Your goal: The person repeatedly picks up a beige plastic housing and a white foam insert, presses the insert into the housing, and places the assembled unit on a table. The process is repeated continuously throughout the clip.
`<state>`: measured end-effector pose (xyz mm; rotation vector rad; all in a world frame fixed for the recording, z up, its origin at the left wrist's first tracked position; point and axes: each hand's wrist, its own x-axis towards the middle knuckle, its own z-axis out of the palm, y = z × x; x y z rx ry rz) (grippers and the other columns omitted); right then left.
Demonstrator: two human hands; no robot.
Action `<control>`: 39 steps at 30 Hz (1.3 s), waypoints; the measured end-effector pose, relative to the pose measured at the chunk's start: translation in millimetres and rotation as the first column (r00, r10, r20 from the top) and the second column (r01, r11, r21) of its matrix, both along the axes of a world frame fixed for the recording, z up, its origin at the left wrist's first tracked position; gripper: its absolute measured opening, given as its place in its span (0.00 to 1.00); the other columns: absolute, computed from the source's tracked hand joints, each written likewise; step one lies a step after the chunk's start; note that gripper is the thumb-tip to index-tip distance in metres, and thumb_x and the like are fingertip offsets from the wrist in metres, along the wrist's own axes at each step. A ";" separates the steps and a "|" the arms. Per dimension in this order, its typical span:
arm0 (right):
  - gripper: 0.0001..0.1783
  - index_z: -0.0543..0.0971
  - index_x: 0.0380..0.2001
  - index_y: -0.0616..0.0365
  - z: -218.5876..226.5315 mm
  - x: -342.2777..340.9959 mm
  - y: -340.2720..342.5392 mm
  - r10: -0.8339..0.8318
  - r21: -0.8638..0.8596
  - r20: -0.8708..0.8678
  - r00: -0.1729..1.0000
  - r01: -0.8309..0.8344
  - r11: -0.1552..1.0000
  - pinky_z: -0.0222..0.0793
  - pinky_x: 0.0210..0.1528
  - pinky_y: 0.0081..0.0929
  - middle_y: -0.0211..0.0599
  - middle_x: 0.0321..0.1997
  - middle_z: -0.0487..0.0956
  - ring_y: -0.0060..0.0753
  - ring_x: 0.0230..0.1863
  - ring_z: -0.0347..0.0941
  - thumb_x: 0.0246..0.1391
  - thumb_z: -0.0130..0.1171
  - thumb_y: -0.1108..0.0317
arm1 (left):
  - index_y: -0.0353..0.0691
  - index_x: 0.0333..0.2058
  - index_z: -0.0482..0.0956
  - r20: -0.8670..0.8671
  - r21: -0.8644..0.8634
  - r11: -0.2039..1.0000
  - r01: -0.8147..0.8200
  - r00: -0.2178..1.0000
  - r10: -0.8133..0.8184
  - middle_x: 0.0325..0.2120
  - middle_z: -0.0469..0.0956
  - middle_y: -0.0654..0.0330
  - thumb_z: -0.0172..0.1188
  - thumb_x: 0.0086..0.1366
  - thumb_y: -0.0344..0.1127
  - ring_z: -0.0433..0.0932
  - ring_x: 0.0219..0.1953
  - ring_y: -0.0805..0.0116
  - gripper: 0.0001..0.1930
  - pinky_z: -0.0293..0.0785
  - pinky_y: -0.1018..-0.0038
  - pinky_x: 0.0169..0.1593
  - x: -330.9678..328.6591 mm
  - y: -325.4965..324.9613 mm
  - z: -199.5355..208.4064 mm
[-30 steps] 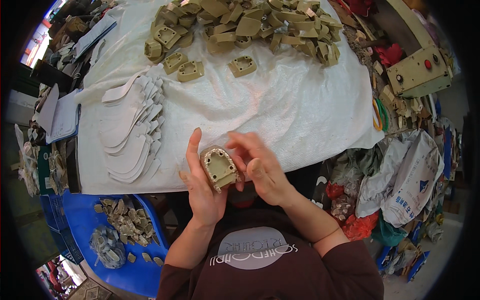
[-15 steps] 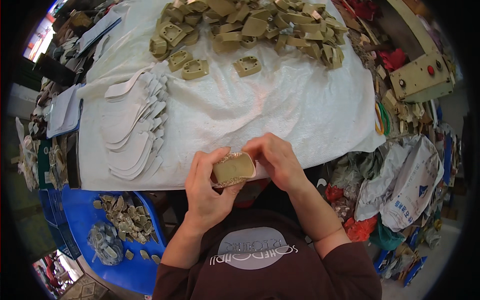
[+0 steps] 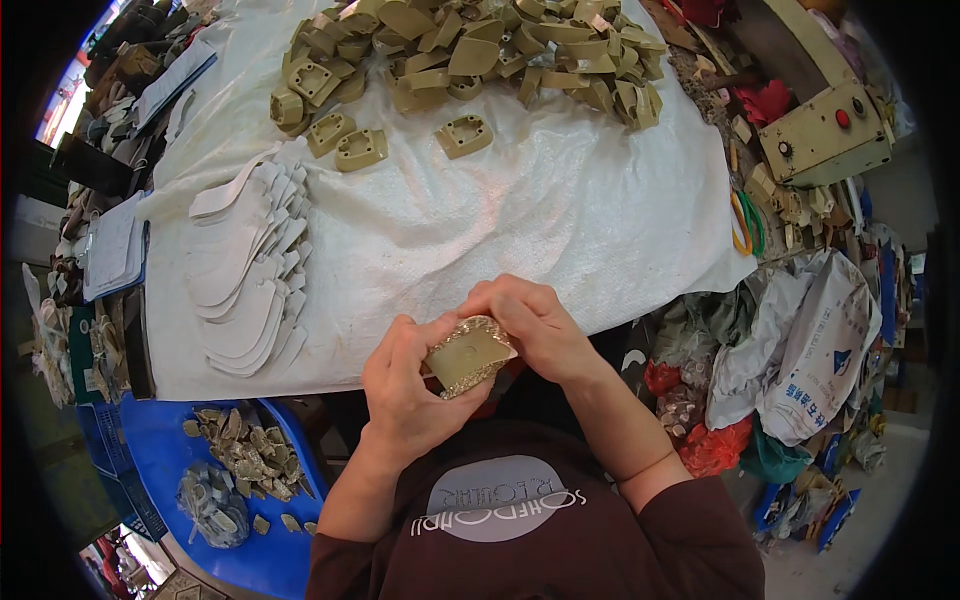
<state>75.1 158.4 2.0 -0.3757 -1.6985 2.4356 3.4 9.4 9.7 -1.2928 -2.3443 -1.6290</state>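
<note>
My left hand point(image 3: 408, 385) is closed round an olive shoe heel point(image 3: 470, 357) with gold glitter material round its sides, just in front of the table's near edge. The smooth olive face points up. My right hand point(image 3: 530, 325) is closed at the heel's upper right edge, fingertips pinched against the glittery rim. What lies under these fingertips is hidden. To the left of the hands, overlapping white curved sheets point(image 3: 240, 280) lie in a fanned stack. A heap of bare olive heels point(image 3: 480, 55) covers the far part of the table, with several single ones point(image 3: 464, 137) on its near side.
White woven sheeting point(image 3: 400, 240) covers the table. At lower left, a blue tray point(image 3: 175, 450) holds glittery pieces point(image 3: 250, 450) and a clear bag point(image 3: 212, 503). A control box point(image 3: 825, 135) with a red button and plastic bags point(image 3: 800, 350) are on the right.
My right fingers have come in from beside the heel and now pinch its upper rim. The heel has turned and tilted in my left hand. The whole view has shifted slightly.
</note>
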 end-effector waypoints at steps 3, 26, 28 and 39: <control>0.11 0.77 0.38 0.62 -9.7 0.1 -3.7 0.018 -0.064 -0.149 0.989 -0.027 0.998 0.65 0.31 0.19 0.25 0.25 0.74 0.15 0.28 0.67 0.63 0.48 0.67 | 0.36 0.37 0.72 -0.098 0.036 0.999 -0.040 0.994 0.044 0.23 0.68 0.57 0.73 0.32 0.27 0.70 0.20 0.61 0.28 0.65 0.70 0.23 1.2 3.8 -2.5; 0.22 0.64 0.55 0.63 -13.7 4.6 -48.6 -0.194 0.360 -0.090 0.977 0.213 0.908 0.65 0.45 0.22 0.35 0.43 0.69 0.24 0.40 0.67 0.57 0.53 0.71 | 0.33 0.36 0.73 -0.319 0.062 0.974 -0.219 0.920 0.227 0.22 0.69 0.55 0.69 0.39 0.29 0.69 0.21 0.57 0.22 0.64 0.66 0.25 -2.9 3.8 -13.1; 0.22 0.67 0.53 0.62 -12.8 -0.1 -40.8 -0.105 0.437 -0.135 0.985 0.154 0.886 0.65 0.45 0.24 0.37 0.43 0.70 0.28 0.40 0.68 0.55 0.55 0.72 | 0.34 0.38 0.73 -0.240 0.085 0.974 -0.208 0.945 0.223 0.24 0.71 0.54 0.70 0.39 0.30 0.70 0.22 0.56 0.24 0.66 0.67 0.26 -3.3 -3.4 -13.2; 0.15 0.79 0.38 0.50 26.8 -103.8 -62.4 0.292 0.902 -0.319 0.902 0.194 0.386 0.57 0.50 0.39 0.41 0.49 0.68 0.47 0.50 0.60 0.43 0.64 0.73 | 0.36 0.47 0.69 -0.289 -0.175 0.486 -0.857 0.516 0.806 0.43 0.65 0.51 0.66 0.44 0.25 0.63 0.48 0.53 0.28 0.59 0.62 0.54 -25.3 -193.0 -58.6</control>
